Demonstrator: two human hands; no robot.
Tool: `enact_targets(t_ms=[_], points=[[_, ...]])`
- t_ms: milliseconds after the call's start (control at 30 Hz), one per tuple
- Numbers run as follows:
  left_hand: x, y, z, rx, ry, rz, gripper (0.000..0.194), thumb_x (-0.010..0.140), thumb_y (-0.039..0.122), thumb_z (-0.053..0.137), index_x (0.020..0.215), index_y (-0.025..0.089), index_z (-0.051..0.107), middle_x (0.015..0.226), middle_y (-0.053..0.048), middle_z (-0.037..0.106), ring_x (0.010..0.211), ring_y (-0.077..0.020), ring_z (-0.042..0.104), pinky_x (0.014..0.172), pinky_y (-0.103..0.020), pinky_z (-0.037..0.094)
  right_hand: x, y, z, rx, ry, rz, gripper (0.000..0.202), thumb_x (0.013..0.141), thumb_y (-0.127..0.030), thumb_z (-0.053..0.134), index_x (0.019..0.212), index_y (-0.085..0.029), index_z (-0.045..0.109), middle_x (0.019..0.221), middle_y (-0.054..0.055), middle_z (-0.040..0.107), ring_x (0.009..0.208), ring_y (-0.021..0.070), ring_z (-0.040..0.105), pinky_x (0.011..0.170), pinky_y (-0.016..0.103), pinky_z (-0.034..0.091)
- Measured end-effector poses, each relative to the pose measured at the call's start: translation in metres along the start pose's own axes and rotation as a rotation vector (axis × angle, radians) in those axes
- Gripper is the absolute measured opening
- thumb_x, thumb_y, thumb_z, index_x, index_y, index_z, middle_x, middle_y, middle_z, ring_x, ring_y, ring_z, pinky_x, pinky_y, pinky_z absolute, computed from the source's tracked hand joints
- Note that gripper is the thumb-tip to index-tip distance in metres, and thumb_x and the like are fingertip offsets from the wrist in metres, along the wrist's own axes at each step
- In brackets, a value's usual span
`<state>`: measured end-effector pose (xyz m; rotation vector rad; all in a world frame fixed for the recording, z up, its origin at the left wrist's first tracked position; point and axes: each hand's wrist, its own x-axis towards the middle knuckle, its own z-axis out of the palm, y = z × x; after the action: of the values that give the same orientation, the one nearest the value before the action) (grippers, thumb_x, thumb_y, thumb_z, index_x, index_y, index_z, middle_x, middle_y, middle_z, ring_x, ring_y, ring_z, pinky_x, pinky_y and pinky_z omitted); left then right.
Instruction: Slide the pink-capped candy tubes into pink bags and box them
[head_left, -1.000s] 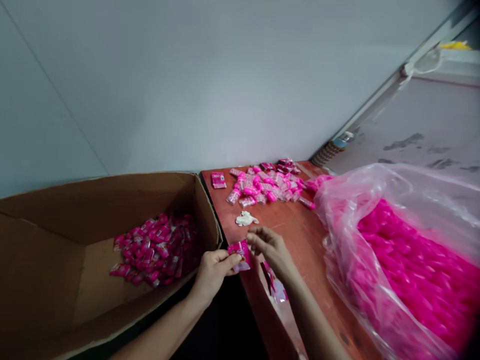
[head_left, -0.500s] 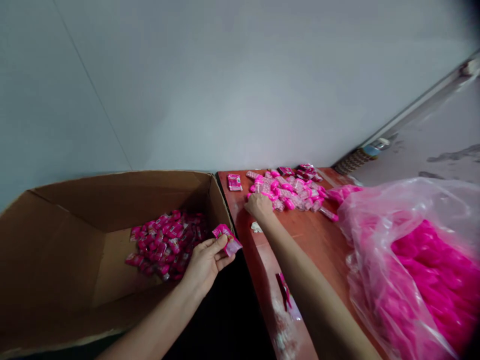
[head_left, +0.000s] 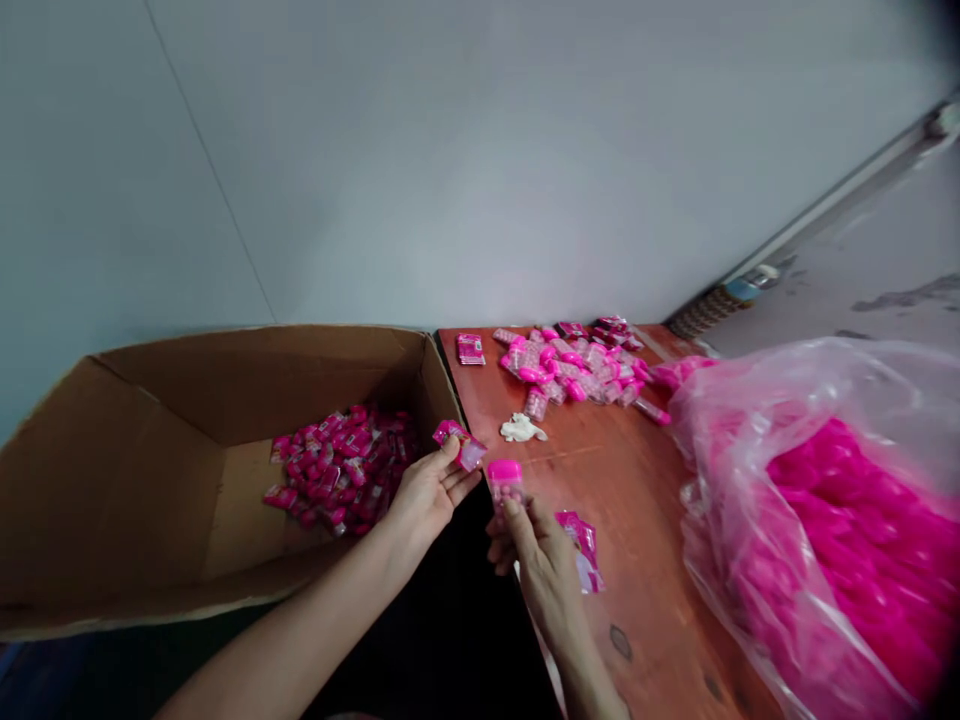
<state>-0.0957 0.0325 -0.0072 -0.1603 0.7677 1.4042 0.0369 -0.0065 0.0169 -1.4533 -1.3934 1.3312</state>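
My left hand [head_left: 435,490] is closed on a small pink printed sleeve [head_left: 461,445] with a clear end, held beside the right wall of the cardboard box. Between the thumb and fingers of my right hand [head_left: 536,550] is a small clear bottle with a pink cap [head_left: 506,480], full of pale pink beads or candies. The bottle is upright, apart from the sleeve and just right of it. Similar capped bottles [head_left: 566,365] lie in a pile at the back of the red-brown table [head_left: 637,480]. More flat pink sleeves [head_left: 585,550] lie beside my right hand.
An open cardboard box [head_left: 150,480] on the left contains many pink wrapped pieces [head_left: 341,465]. A clear plastic bag [head_left: 720,540] of bright pink items stands at the right. A crumpled white scrap [head_left: 523,428] and a pink packet stack [head_left: 471,349] lie on the table.
My right hand has come back from the bottle pile toward my left hand, now with one bottle in it. My left hand still holds the sleeve. The view has shifted slightly.
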Motion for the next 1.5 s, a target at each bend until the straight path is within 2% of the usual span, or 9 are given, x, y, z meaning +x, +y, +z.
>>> enact_targets(t_ms=[233, 433, 567, 667, 833, 1033, 1200, 1367, 1500], points=[[-0.013, -0.020, 0.005, 0.030, -0.100, 0.000, 0.011, 0.071, 0.016, 0.064, 0.078, 0.010, 0.059, 0.072, -0.008, 0.066, 0.066, -0.0165, 0.063, 0.065, -0.029, 0.052, -0.004, 0.008, -0.002, 0.050, 0.034, -0.030, 0.032, 0.080, -0.049, 0.045, 0.084, -0.017, 0.052, 0.056, -0.002, 0.057, 0.040, 0.0100, 0.053, 0.035, 0.019, 0.041], [-0.022, -0.023, 0.012, 0.155, -0.255, -0.003, 0.015, 0.069, 0.022, 0.067, 0.075, 0.010, 0.058, 0.066, -0.005, 0.063, 0.058, -0.0141, 0.060, 0.056, -0.025, 0.050, -0.011, 0.010, -0.008, 0.149, -0.044, -0.034, 0.030, 0.081, -0.047, 0.045, 0.083, -0.018, 0.050, 0.062, -0.002, 0.058, 0.040, 0.0086, 0.053, 0.035, 0.017, 0.040], [-0.024, -0.024, 0.014, 0.247, -0.350, 0.004, 0.021, 0.068, 0.028, 0.067, 0.077, 0.010, 0.058, 0.068, -0.006, 0.064, 0.060, -0.0149, 0.060, 0.059, -0.026, 0.049, -0.011, 0.015, -0.009, 0.126, 0.032, -0.051, 0.029, 0.081, -0.046, 0.046, 0.085, -0.017, 0.050, 0.061, -0.002, 0.056, 0.041, 0.0087, 0.052, 0.035, 0.018, 0.041], [-0.024, -0.027, 0.013, 0.315, -0.402, -0.009, 0.021, 0.066, 0.026, 0.069, 0.075, 0.009, 0.059, 0.065, -0.006, 0.063, 0.056, -0.0131, 0.058, 0.056, -0.024, 0.046, -0.011, 0.019, -0.008, 0.091, 0.069, -0.090, 0.028, 0.082, -0.045, 0.046, 0.085, -0.018, 0.050, 0.064, -0.001, 0.056, 0.043, 0.0089, 0.052, 0.037, 0.019, 0.042], [-0.021, -0.032, 0.012, 0.387, -0.432, -0.022, 0.021, 0.067, 0.027, 0.068, 0.068, 0.008, 0.059, 0.058, -0.004, 0.059, 0.049, -0.0110, 0.054, 0.046, -0.021, 0.042, -0.011, 0.024, -0.006, 0.069, 0.118, -0.130, 0.027, 0.082, -0.045, 0.046, 0.084, -0.018, 0.050, 0.061, -0.002, 0.054, 0.043, 0.0097, 0.052, 0.037, 0.019, 0.042], [-0.021, -0.025, 0.015, 0.551, -0.497, 0.026, 0.025, 0.065, 0.030, 0.068, 0.061, 0.007, 0.059, 0.054, -0.004, 0.058, 0.048, -0.0122, 0.053, 0.049, -0.025, 0.043, -0.010, 0.022, -0.010, 0.288, -0.083, -0.031, 0.027, 0.084, -0.045, 0.043, 0.082, -0.019, 0.047, 0.061, -0.002, 0.056, 0.039, 0.0086, 0.050, 0.034, 0.018, 0.039], [-0.023, -0.027, 0.015, 0.607, -0.477, 0.077, 0.026, 0.064, 0.031, 0.068, 0.057, 0.008, 0.059, 0.052, -0.003, 0.056, 0.047, -0.0108, 0.052, 0.050, -0.024, 0.042, -0.011, 0.021, -0.007, 0.134, 0.134, -0.108, 0.026, 0.081, -0.044, 0.048, 0.081, -0.018, 0.050, 0.060, -0.003, 0.054, 0.043, 0.0082, 0.050, 0.038, 0.018, 0.039], [-0.028, -0.033, 0.014, 0.636, -0.512, 0.038, 0.030, 0.066, 0.036, 0.065, 0.058, 0.008, 0.060, 0.047, -0.004, 0.056, 0.039, -0.0114, 0.050, 0.044, -0.024, 0.040, -0.007, 0.019, -0.008, 0.380, -0.041, -0.013, 0.030, 0.083, -0.046, 0.043, 0.075, -0.018, 0.047, 0.056, -0.002, 0.053, 0.035, 0.0060, 0.043, 0.031, 0.016, 0.031], [-0.027, -0.033, 0.013, 0.655, -0.498, 0.016, 0.031, 0.067, 0.037, 0.064, 0.060, 0.007, 0.061, 0.044, -0.002, 0.052, 0.035, -0.0111, 0.047, 0.034, -0.022, 0.034, -0.009, 0.020, -0.009, 0.352, 0.025, -0.028, 0.026, 0.080, -0.044, 0.049, 0.082, -0.018, 0.048, 0.063, -0.001, 0.056, 0.041, 0.0079, 0.049, 0.035, 0.018, 0.038]])
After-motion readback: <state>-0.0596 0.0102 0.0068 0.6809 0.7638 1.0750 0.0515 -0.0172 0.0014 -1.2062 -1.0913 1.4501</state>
